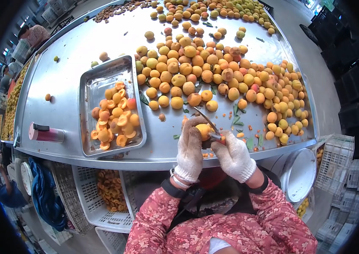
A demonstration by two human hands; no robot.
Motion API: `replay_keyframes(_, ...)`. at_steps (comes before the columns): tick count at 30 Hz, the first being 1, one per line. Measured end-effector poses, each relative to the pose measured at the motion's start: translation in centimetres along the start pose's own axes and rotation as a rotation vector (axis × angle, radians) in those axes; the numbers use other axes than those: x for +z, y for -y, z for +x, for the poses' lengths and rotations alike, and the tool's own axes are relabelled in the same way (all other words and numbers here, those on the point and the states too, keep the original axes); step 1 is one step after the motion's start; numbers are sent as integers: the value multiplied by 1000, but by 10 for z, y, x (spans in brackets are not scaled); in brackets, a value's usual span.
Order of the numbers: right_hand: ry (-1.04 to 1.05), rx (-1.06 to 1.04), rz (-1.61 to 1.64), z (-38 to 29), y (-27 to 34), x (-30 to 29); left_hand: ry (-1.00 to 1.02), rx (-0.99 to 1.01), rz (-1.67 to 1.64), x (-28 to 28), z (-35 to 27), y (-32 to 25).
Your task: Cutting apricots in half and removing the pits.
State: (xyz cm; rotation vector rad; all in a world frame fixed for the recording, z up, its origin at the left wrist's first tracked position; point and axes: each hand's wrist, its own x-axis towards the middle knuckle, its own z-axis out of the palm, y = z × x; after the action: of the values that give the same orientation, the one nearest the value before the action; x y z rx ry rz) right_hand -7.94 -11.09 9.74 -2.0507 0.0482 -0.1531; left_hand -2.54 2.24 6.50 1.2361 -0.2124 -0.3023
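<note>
My left hand (189, 152), in a soiled white knit glove, holds a yellow-orange apricot (203, 131) above the table's front edge. My right hand (234, 155), gloved alike, grips a small curved-blade knife (207, 119), its blade pointing up and to the left past the fruit. The knife's handle end is against or very close to the apricot; fingers hide the exact contact. Beyond my hands spreads a large heap of whole apricots (179, 68), some with brown spots. To the left, a metal tray (85, 95) holds halved and whole apricots (116, 116).
A pink tumbler (47, 133) lies on the steel table (62, 95) left of the tray. Leaves (236, 119) and orange scraps lie right of my hands. Below the edge stand a white crate (85, 193) of apricot halves and a white bucket (300, 174). Other people (35, 36) are at far left.
</note>
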Motion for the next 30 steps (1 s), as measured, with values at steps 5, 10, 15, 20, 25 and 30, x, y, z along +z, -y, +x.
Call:
replay_keyframes(5,-29,-73,-11,2,0,8,-87,109,13,2,-4,4)
replay_keyframes(10,-32,2,44,-3,-15,9,-61,22,-6,7,-4,7)
replay_keyframes(15,4,75,170,-2,-23,17,-106,173,233,3,-3,10)
replay_keyframes(20,-1,109,289,-3,-27,20,-73,163,308,2,-3,13)
replay_keyframes(25,37,427,643,1,-9,12,-66,182,343,3,-2,10)
replay_keyframes(30,109,559,633,5,-2,5,-69,178,450,4,-1,5)
